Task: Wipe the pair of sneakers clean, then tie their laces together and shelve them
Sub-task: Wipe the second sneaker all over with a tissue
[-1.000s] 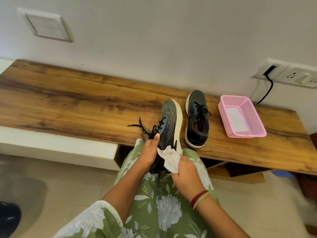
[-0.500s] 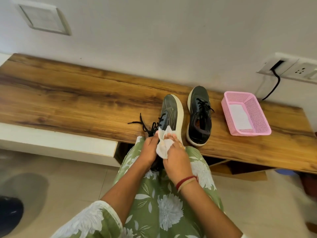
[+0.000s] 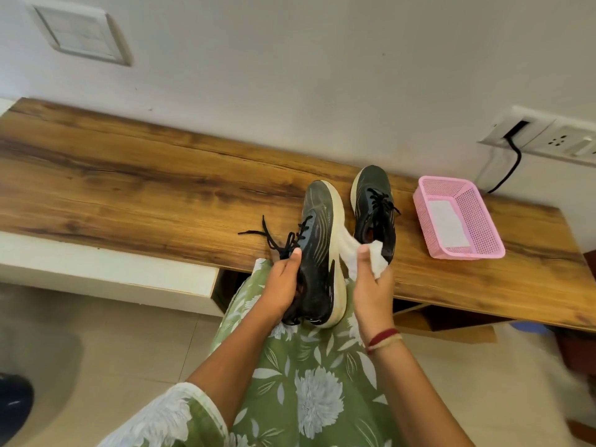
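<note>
The left hand grips the black cream-soled sneaker, tipped sideways over the lap; the right hand pinches a crumpled white wipe — seemingly touching the sole. Brace firmly, stroke along the rim — refold when soiled.

The fingers of the left hand are hidden behind the dark grey white-soled sneaker it holds at centre frame. The crumpled white wipe in the right hand covers the heel of the second dark sneaker. The right edge cuts off the white wall socket panel, and the lower left edge cuts off a dark blue rounded object.
</note>
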{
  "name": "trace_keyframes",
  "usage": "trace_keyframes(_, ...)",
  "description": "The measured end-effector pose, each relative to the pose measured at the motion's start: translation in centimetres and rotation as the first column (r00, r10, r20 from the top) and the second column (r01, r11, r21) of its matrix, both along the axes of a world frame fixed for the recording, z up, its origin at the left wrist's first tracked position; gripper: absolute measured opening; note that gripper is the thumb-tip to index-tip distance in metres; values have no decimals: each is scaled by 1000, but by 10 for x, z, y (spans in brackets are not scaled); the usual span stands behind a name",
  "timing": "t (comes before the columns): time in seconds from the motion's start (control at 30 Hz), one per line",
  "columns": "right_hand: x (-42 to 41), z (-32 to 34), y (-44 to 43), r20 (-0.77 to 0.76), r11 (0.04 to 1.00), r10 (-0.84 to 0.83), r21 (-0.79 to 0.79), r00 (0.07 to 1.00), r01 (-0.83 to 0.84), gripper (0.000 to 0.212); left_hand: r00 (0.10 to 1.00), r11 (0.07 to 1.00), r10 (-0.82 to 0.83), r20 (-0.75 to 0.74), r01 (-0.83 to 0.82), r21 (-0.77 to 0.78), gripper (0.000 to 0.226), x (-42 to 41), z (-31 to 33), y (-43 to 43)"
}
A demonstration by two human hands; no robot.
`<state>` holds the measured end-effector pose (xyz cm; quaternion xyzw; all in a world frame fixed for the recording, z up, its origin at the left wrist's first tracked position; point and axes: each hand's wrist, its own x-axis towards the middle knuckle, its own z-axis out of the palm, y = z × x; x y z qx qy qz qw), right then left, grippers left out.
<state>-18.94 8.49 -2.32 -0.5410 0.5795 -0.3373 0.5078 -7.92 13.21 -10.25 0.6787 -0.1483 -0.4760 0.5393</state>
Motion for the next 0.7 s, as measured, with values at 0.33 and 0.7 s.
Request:
trace_keyframes(0.33,-4,-51,33,-562,689,449,-277,694,-670,49,999,999,6,-36,-7,-40,53,4,-6,-2)
trace_keyframes(0.7,22,3,14,466,894,-271,446,842,40,18,999,999,8,-45,-10,-50,46,1,-6,-1)
